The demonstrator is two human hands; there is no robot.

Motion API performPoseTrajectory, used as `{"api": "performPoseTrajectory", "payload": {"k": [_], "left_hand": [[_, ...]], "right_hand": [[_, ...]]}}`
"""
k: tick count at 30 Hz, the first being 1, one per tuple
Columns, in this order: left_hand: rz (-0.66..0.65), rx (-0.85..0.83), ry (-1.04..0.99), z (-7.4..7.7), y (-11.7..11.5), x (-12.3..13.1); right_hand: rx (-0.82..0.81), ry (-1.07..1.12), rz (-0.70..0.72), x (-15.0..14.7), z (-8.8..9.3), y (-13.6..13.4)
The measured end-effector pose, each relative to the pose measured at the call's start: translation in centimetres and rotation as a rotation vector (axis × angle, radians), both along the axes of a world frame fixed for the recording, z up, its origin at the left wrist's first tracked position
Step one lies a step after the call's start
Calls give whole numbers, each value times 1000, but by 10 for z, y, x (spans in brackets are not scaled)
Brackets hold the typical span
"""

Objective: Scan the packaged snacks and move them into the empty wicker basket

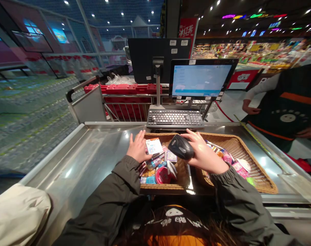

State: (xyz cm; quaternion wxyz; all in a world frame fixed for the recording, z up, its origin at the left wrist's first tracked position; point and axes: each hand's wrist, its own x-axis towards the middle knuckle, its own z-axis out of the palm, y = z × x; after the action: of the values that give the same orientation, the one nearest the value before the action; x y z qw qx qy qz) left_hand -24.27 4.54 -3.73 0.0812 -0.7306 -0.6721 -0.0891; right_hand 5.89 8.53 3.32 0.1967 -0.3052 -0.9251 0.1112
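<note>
Both arms in dark green sleeves reach forward from the body over the shiny steel counter [93, 153]. The left hand [138, 147] lies palm down at the far left corner of a brown woven basket [165, 187]. Its fingers [134, 138] are spread open and flat and hold nothing. A small flat white packet [154, 146] lies just beside this hand, on top of a heap of little bright packets in the basket. The right hand [205, 154] is bent at the wrist and curled tight around a smooth black plastic scanner [181, 147]. The scanner sits above the gap between this basket and a second woven basket [260, 177]. A grey keyboard [175, 118] stands just past the hands.
</note>
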Motion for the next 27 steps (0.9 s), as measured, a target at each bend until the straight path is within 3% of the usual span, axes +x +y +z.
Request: {"api": "performPoseTrajectory", "payload": {"k": [10,13,20,27], "left_hand": [[35,-177,50,-27,-22,-25],[74,-234,44,-29,-26,-30],[6,-204,113,0,-22,-20],[-211,-105,71,19,1,35]], "right_hand": [[-106,-21,50,-14,-10,-7],[-106,-21,37,-14,-11,-8],[-110,-12,-29,0,-12,-7],[-103,-3,-157,39,-11,-3]]}}
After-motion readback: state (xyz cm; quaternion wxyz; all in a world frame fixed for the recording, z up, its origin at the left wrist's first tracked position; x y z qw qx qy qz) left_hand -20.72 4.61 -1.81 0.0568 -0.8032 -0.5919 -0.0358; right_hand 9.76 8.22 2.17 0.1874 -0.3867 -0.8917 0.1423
